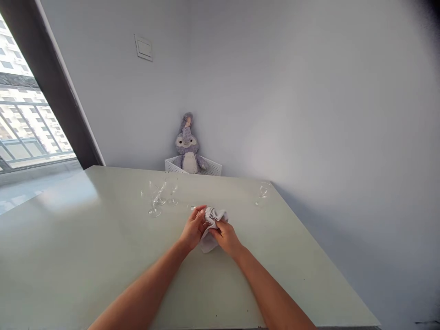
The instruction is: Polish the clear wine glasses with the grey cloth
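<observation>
Near the middle of the table, my left hand (pixel 193 229) is closed round a clear glass, mostly hidden by the fingers and the cloth; a small clear part (pixel 193 208) shows just beyond the fingertips. My right hand (pixel 225 236) grips a light grey cloth (pixel 209 242), bunched up against the glass, with one end hanging down between the hands. To the left of my hands, several clear stemmed glasses (pixel 173 191) stand close together. Another clear glass (pixel 263 190) is by itself near the table's back right corner.
The pale, glossy table (pixel 103 256) reaches the walls. Behind its back edge, a purple plush rabbit (pixel 189 160) sits in a white perforated basket (pixel 215 168). A light switch (pixel 144 48) is on the wall, and a window (pixel 30 119) is at the left.
</observation>
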Demonstrator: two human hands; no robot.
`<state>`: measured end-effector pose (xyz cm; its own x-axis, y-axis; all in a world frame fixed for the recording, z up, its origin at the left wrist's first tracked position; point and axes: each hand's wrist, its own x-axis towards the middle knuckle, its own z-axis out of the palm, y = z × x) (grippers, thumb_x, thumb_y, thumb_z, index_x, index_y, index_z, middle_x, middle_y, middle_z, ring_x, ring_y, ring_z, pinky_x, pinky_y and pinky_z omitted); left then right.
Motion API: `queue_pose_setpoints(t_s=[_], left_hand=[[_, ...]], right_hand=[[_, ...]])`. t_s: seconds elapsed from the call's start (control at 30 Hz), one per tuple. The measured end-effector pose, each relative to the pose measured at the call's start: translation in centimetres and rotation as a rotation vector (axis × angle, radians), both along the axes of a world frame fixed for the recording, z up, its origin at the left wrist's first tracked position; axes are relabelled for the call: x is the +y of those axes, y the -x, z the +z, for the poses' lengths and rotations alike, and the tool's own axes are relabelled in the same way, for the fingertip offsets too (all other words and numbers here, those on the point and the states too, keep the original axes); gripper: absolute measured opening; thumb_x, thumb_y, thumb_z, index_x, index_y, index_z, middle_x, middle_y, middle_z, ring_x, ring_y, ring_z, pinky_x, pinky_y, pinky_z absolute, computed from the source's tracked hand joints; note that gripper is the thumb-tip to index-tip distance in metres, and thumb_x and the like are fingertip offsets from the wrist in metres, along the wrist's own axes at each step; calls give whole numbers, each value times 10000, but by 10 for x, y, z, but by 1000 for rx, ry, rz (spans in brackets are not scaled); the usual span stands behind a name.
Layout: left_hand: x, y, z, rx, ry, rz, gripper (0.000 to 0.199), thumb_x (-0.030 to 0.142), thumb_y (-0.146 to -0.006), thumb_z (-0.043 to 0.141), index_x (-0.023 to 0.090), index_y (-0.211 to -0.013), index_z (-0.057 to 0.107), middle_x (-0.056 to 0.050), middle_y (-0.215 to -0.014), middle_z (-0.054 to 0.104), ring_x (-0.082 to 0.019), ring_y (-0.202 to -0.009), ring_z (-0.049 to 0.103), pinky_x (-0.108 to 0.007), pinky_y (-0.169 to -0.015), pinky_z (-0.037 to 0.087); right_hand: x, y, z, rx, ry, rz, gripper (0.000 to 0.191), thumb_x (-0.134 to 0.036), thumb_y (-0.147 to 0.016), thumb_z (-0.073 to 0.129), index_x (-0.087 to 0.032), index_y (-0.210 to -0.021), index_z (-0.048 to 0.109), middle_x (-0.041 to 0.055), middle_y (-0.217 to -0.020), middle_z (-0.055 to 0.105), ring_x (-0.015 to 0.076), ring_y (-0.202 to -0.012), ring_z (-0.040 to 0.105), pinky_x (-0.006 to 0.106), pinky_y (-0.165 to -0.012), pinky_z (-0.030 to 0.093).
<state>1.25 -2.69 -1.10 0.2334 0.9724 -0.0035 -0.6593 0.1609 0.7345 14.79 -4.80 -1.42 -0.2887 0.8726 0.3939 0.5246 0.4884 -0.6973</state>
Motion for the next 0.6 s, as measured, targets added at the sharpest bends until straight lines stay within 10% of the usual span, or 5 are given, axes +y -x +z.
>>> queue_pose_setpoints(t_s=[0.2, 0.37, 0.6], left_hand=[[-4, 7, 11, 212, -54, -25, 301, 279, -698, 637, 193, -983, 594, -45, -875, 613, -137, -781, 572, -255, -735, 438], [-6, 13, 27, 149, -77, -65, 415, 94, -614, 686, 199, -1010, 620, -96, -1077, 593, -203, -1024, 520, -269, -850, 395], [5, 15, 9, 467, -45, -7, 286, 326, -715, 598, 164, -945, 653, -4, -594, 582, -123, -547, 522, -234, -573, 420]], right_hand=[[2, 3, -10, 404, 404, 37, 254, -402, -761, 508, -177, -800, 621, 15, -634, 599, 161, -585, 549, 299, -603, 451], [-1, 3, -1, 876, 602, 32, 400, -520, -731, 493, -171, -891, 607, 23, -699, 612, 147, -593, 536, 270, -577, 440], [-8, 10, -11, 374, 297, -2, 189, -382, -674, 614, -200, -721, 638, 33, -720, 624, 187, -704, 562, 304, -671, 436]])
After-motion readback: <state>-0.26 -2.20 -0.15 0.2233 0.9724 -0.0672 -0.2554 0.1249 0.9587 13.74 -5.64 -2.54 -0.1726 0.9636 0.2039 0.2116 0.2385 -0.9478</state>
